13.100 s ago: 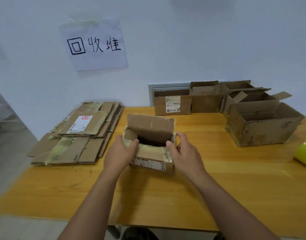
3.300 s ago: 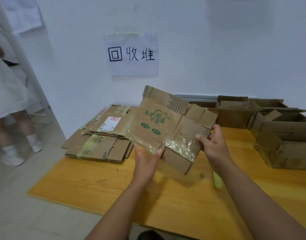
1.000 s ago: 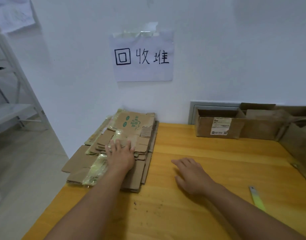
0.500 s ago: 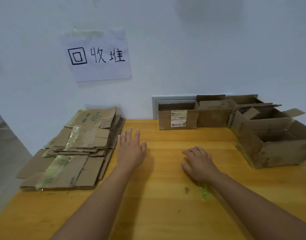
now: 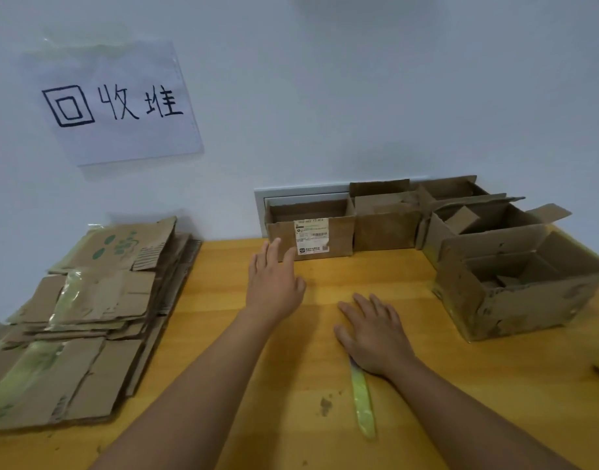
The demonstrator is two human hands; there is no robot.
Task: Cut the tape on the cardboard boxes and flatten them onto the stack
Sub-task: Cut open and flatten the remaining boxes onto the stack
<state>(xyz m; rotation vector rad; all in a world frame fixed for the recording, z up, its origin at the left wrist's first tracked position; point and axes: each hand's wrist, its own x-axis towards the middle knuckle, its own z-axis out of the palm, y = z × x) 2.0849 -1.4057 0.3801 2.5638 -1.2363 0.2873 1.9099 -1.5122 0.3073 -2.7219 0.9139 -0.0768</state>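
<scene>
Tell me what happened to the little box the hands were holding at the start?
It was flattened and laid on top of the pile of flattened brown cardboard, green print up. Both hands let go: the left hand now reaches toward the small open cardboard box with a white label, and the right hand rests over the yellow-green cutter. The other open boxes by the wall stayed put.
</scene>
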